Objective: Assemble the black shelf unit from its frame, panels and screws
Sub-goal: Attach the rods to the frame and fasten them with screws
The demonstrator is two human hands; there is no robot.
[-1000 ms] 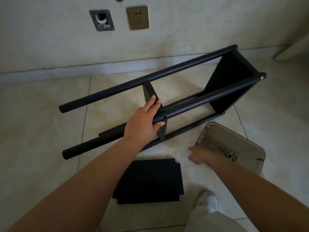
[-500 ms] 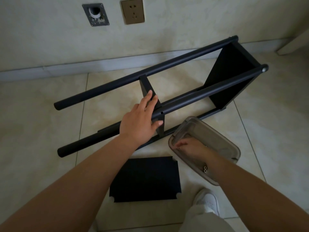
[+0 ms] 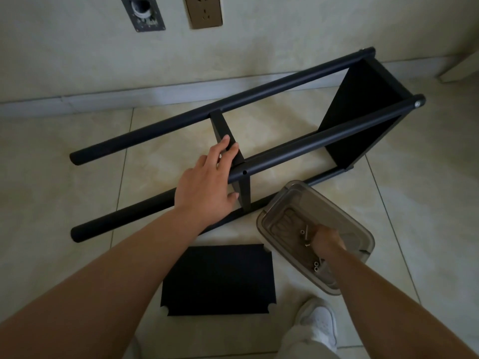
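Head | shelf frame [image 3: 298,151] on side, long axis left-right | left hand [image 3: 207,185] flat on post | right hand [image 3: 327,240] in screw tray [image 3: 363,229], grip unclear

Tiled floor [image 3: 64,193] bears frame [image 3: 298,154], panel [image 3: 220,281], tray [image 3: 344,218]

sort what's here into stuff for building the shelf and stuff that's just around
For the job:
- black frame, lying on its side
- middle panel under the left hand
- end panel
- loose panel on the floor
- screws in the clear tub, right hand reaching in

Just around:
- wall socket
- round wall fitting
- white shoe
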